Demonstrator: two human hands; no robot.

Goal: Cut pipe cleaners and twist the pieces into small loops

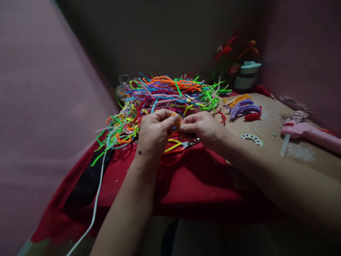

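My left hand [156, 132] and my right hand [201, 128] meet fingertip to fingertip above a red cloth [197, 181]. Together they pinch a small orange pipe cleaner piece [176, 122]; most of it is hidden by my fingers. Just behind my hands lies a big heap of many-coloured pipe cleaners [165, 96]. Under my right hand rest a yellow pipe cleaner [173, 146] and small metal pliers [189, 144].
A pink glue gun [306, 131] lies at the right on the brown tabletop [271, 117]. A purple and orange bundle of pipe cleaners [243, 106], a white ring [252, 138], a mint-lidded jar [247, 75] and pipe-cleaner flowers [226, 49] stand behind. A white cable [96, 202] hangs at left.
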